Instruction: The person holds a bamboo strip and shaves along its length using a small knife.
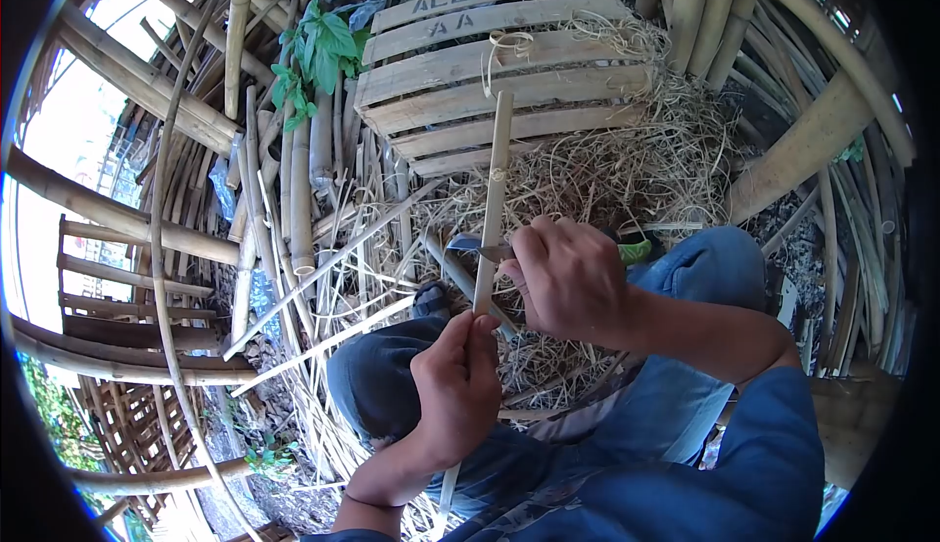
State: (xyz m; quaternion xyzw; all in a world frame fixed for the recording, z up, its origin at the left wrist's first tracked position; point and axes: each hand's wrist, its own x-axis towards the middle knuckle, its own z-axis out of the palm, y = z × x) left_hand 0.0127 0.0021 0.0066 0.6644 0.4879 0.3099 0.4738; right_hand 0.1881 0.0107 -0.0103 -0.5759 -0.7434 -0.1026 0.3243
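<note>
A long pale bamboo strip [496,182] runs upward from between my knees, its far end reaching over the wooden crate. My left hand [457,382] is closed around its lower part, and the strip's tail shows again below the wrist. My right hand [568,278] grips a knife [466,242] whose handle is mostly hidden by the fingers. The knife's blade lies across the strip a little above my left hand and points left. A curled shaving [509,43] hangs near the strip's far tip.
A slatted wooden crate [509,82] lies ahead, with a heap of shavings [627,175] beside and below it. Split bamboo strips [333,341] and poles [299,189] lie at the left near a leafy plant [323,47]. A thick bamboo post [803,145] slants at the right.
</note>
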